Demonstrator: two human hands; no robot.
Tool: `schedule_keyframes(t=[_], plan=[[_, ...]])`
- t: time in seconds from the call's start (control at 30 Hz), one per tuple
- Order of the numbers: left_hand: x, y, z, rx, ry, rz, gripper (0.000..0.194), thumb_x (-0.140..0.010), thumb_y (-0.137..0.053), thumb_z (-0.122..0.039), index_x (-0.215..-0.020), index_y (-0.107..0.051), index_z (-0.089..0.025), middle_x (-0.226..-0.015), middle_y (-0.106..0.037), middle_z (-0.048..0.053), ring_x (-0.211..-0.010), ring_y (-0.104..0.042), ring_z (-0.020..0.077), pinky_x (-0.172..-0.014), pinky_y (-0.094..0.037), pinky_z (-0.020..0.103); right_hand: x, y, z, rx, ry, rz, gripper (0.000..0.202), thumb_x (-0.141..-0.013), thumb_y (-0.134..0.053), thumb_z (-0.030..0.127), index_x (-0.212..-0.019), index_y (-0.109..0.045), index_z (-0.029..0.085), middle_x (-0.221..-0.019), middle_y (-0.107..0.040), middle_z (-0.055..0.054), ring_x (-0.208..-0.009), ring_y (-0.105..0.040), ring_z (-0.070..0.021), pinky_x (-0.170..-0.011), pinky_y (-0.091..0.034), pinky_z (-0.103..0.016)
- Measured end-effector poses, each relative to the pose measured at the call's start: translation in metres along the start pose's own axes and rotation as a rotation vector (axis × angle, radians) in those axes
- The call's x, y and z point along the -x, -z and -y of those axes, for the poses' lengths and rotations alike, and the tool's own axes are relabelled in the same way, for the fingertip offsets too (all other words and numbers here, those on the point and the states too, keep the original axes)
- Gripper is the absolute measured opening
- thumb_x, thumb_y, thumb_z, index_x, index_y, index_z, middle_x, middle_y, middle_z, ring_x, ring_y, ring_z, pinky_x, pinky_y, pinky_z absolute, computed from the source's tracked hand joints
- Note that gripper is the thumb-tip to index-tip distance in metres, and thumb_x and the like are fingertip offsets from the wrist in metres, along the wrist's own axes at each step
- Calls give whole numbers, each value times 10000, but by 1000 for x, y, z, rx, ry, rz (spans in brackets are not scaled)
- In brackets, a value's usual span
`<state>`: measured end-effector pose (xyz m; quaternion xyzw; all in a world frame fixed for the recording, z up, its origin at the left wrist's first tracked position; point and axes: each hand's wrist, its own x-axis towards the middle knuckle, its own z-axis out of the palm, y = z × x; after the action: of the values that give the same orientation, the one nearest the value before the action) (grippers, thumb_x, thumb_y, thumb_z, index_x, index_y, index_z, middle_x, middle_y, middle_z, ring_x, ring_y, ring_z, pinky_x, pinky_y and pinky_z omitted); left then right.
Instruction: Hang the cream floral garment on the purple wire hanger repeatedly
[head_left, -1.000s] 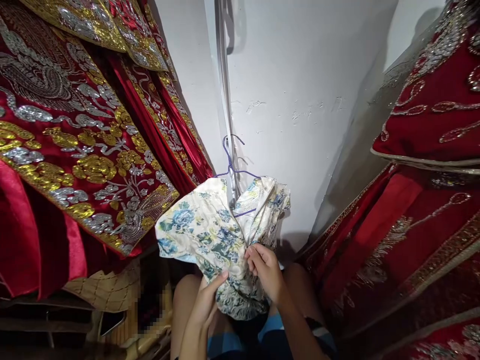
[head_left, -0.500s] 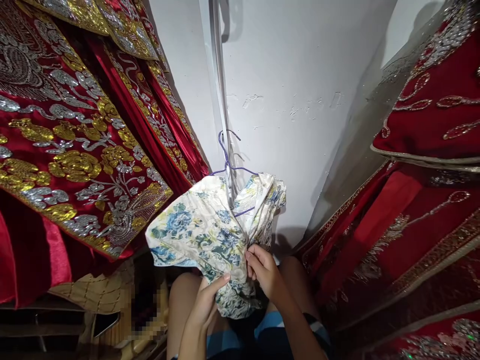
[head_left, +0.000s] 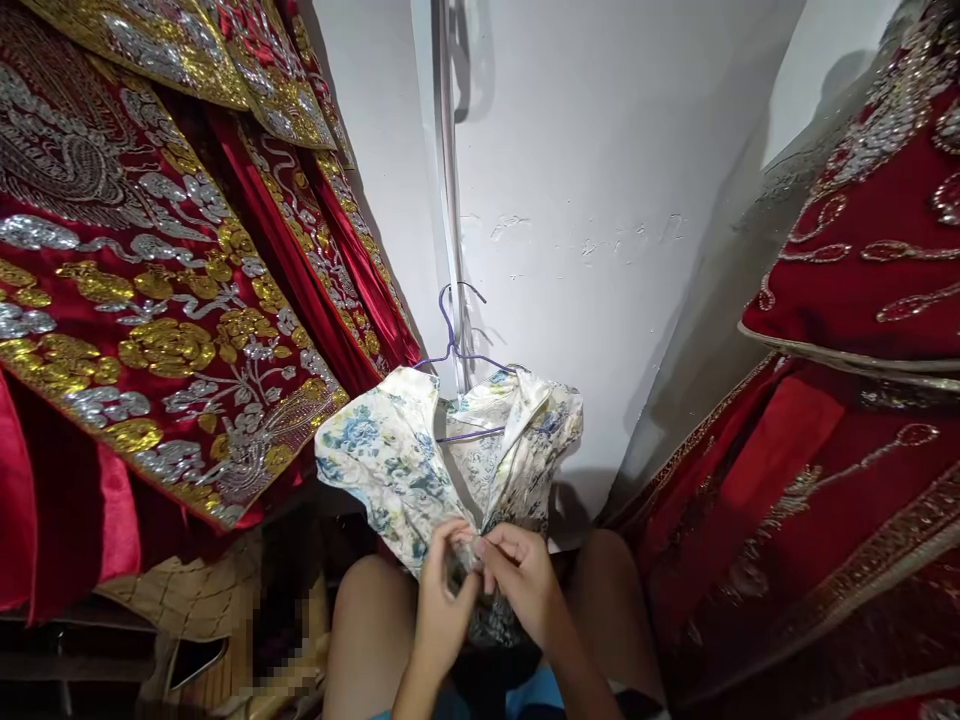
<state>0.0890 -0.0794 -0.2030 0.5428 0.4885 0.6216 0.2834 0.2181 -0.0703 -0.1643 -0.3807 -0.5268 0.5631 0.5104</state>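
A white blouse (head_left: pixel 397 440) with blue and yellow flowers hangs from a purple hanger (head_left: pixel 451 340) in front of my knees. Both hands meet at the bottom of its V-shaped neckline. My left hand (head_left: pixel 448 580) pinches the front edge there, thumb and fingers curled in a ring. Right beside it, my right hand (head_left: pixel 519 575) is closed on the other edge, fingertips pressed together. Whether a button is between the fingertips I cannot make out. The lower part of the blouse is bunched below the hands, mostly in shadow.
Red garments with gold and silver sequins (head_left: pixel 165 345) hang close on the left. More red beaded garments (head_left: pixel 847 290) hang on the right. A pale wall (head_left: pixel 585 150) with a metal pole (head_left: pixel 448 180) stands ahead. A dark phone-like object (head_left: pixel 196 662) lies at lower left.
My left hand has come up from the blouse's lower side to the front edge beside my right hand. The neckline has opened wider, and the blouse now faces me more squarely.
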Motion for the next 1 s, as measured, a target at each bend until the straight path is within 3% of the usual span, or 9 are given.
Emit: schedule_keyframes(t=[0.07,0.17,0.4,0.53,0.63,0.7,0.77,0.83,1.0], plan=[[-2,-7,-7,-26,3,160,123,-828,-610,-282,-908,-616,-189,-810,-631,22,-774,-601,189,-714,-477,278,-2,-5,5,-24,-4,31,328,-849,-662,443,-679,-585,173,-484,-530,29,-449,-441,-96,-494,-325,-240],[-10,-10,-11,-79,-57,174,248,-908,-531,-305,-687,-511,-193,-651,-519,-11,-649,-508,155,-643,-416,254,-15,-7,26,-28,-1,48,310,-846,-656,404,-651,-584,175,-476,-522,39,-420,-403,-82,-454,-298,-231],[-20,-2,5,-230,-109,234,251,-893,-569,-275,-666,-496,-195,-679,-515,-1,-664,-490,157,-638,-374,251,-88,-9,115,-139,110,-11,275,-758,-758,399,-707,-663,147,-472,-436,78,-412,-328,-54,-399,-249,-202],[-30,6,3,-288,-106,360,200,-870,-561,-208,-670,-556,-198,-672,-539,2,-652,-505,166,-637,-374,255,-107,-17,139,-218,215,-64,272,-750,-748,398,-726,-671,139,-456,-421,78,-404,-320,-48,-382,-217,-190],[-47,17,-21,-234,-113,330,96,-850,-625,-226,-786,-692,-201,-748,-650,34,-726,-601,197,-710,-439,275,-104,-18,135,-182,242,-47,277,-777,-732,425,-760,-660,159,-449,-450,74,-392,-329,-57,-372,-230,-193],[-64,24,-49,-154,-144,223,204,-853,-665,-258,-1032,-748,-204,-888,-723,68,-826,-660,222,-804,-478,300,-99,-17,129,-134,263,-21,274,-799,-720,430,-760,-644,170,-437,-452,76,-385,-335,-63,-375,-252,-198],[-85,28,-82,-111,-250,65,328,-873,-666,-266,-1191,-714,-205,-938,-739,71,-857,-669,220,-863,-483,316,-96,-16,127,-79,289,4,262,-816,-714,409,-732,-623,178,-425,-429,81,-380,-341,-66,-385,-278,-205],[-108,28,-112,-174,-440,22,397,-913,-626,-267,-1305,-650,-206,-967,-729,64,-850,-656,203,-868,-487,329,-93,-16,129,-30,317,27,248,-833,-706,384,-719,-607,186,-431,-413,84,-380,-352,-69,-396,-289,-210],[-149,18,-142,-442,-755,115,201,-975,-539,-232,-1070,-705,-169,-934,-675,59,-810,-612,162,-765,-474,280,-95,-16,129,53,360,18,284,-857,-673,426,-728,-567,198,-467,-424,77,-404,-351,-72,-416,-235,-217]])
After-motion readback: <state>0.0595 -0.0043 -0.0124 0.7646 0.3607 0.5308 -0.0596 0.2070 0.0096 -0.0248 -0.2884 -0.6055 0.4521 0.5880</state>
